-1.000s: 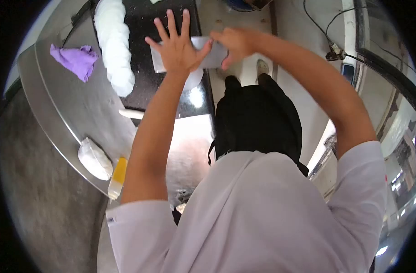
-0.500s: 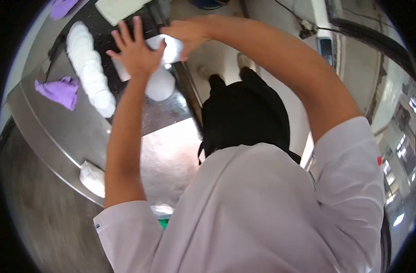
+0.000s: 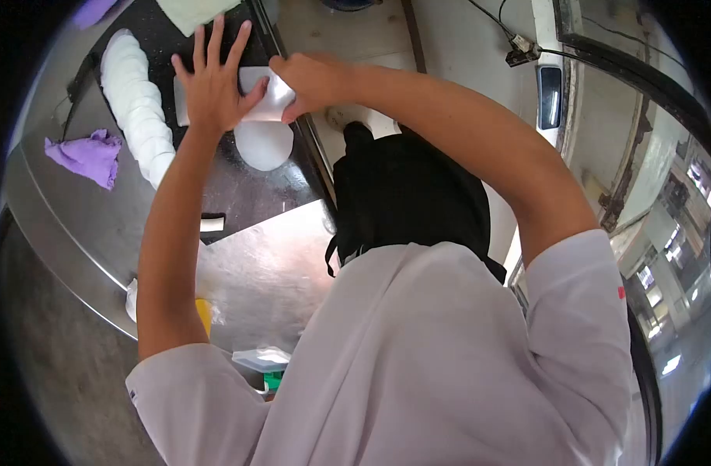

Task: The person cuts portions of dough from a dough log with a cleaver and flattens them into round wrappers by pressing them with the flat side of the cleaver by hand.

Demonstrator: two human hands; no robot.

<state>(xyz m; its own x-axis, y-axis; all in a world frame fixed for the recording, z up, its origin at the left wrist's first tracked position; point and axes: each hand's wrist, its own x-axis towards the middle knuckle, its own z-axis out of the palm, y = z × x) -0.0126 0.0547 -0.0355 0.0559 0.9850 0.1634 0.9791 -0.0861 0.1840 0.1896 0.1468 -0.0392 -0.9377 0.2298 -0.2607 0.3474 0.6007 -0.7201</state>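
My left hand (image 3: 212,89) lies flat, fingers spread, on top of a wide, shiny, flat metal blade (image 3: 254,81) on the dark work surface. At the blade's right end, my right hand (image 3: 313,81) is closed around it; any handle is hidden inside the fist. Just below the blade lies a thin white disc (image 3: 264,146), like a dough wrapper, its upper edge close to or under the metal. A long row of overlapping white rounds (image 3: 134,97) rests left of my left hand, partly covered by my forearm.
A crumpled purple cloth (image 3: 87,158) is on the metal counter at left. A pale folded cloth (image 3: 192,12) sits at the top. Nearer my body are a metal sheet (image 3: 254,264), a small white piece (image 3: 212,224) and a clear lid (image 3: 262,358). The counter edge runs beside my right hand.
Both hands and the blade have shifted slightly, the blade now lying level across the view. The camera view has moved too, uncovering the small white piece and a yellow item by my left arm.
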